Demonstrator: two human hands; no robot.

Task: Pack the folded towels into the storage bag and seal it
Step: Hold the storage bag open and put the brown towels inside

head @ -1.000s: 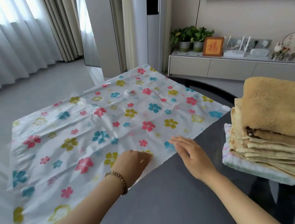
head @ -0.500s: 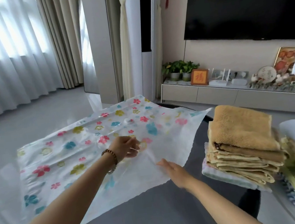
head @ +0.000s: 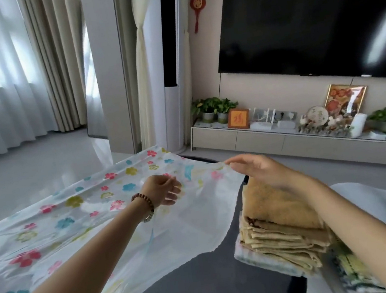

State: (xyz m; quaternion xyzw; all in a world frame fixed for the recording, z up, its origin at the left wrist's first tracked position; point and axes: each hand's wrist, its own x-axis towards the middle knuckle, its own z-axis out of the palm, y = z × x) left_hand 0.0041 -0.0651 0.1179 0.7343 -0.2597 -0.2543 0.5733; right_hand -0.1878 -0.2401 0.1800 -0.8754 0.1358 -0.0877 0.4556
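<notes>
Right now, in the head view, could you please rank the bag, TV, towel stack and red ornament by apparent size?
1. Bag and TV: both large and cropped by the edge, too close to rank.
2. Towel stack.
3. Red ornament, smallest, though far off.

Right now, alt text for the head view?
The left hand and right hand pinch the raised end of a floral storage bag spread across a dark table. A stack of folded tan towels sits beside it, under the right forearm.
</notes>
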